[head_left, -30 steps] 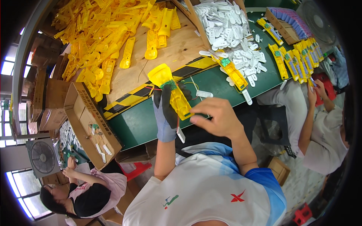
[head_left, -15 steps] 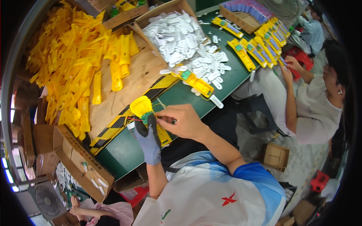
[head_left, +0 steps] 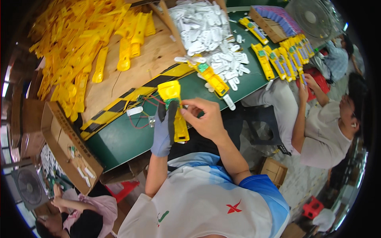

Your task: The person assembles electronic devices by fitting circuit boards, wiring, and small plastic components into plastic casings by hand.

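Note:
My left hand (head_left: 162, 129), in a grey glove with dark fingers, is wrapped round a long yellow plastic housing (head_left: 181, 131) with a wide scooped end. A small green circuit board (head_left: 172, 104) sits inside it, partly behind the gloved thumb. My bare right hand (head_left: 206, 117) is closed at the housing's right edge, thumb and forefinger close together beside the board; whatever they pinch is too small to make out. Thin red wires run left from the housing toward a white tag-shaped piece (head_left: 135, 111) and a small metal part (head_left: 151, 121) over the green table.
Yellow housings (head_left: 79, 47) lie heaped on the wooden board. White pieces fill a carton (head_left: 178, 33) and spill out beside another housing with a board (head_left: 214, 79). An open carton (head_left: 71, 150) stands at left. To the right a co-worker (head_left: 321, 123) handles yellow units.
The housing has turned more upright in my left hand. My right fingers have shifted up along its edge. The wires and white piece show more plainly at left. The whole view has shifted.

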The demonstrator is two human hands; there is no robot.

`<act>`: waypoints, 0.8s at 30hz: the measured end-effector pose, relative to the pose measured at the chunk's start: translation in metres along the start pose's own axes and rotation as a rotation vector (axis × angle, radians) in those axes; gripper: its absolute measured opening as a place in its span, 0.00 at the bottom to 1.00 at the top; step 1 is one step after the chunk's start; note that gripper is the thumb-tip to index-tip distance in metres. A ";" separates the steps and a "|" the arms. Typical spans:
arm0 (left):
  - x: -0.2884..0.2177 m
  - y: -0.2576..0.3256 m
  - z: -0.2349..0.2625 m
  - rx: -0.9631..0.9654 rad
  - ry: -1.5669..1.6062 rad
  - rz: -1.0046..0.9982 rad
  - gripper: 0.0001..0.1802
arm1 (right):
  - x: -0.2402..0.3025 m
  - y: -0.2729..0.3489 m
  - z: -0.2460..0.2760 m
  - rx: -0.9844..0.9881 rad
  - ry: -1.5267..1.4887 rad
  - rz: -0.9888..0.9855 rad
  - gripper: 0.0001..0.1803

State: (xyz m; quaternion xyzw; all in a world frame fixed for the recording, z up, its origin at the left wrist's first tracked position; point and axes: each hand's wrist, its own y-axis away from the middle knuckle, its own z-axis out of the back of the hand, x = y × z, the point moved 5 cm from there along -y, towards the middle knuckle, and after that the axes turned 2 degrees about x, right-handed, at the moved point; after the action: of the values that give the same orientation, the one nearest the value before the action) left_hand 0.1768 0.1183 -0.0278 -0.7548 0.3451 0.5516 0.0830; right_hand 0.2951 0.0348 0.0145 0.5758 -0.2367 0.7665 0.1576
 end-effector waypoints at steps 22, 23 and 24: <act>0.000 0.002 0.020 -0.021 -0.138 -0.051 0.13 | -0.004 -0.007 -0.025 0.081 0.067 -0.023 0.11; -0.002 -0.002 0.018 -0.006 -0.163 -0.054 0.13 | -0.005 -0.009 -0.023 0.047 0.056 -0.013 0.12; 0.002 -0.005 0.016 0.014 -0.157 -0.060 0.13 | -0.006 -0.008 -0.022 0.032 0.071 -0.006 0.12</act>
State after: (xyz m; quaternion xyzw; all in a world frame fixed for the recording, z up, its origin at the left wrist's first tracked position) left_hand 0.1679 0.1294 -0.0372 -0.7188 0.3185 0.6038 0.1316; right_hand 0.2837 0.0538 0.0050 0.5515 -0.2170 0.7896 0.1593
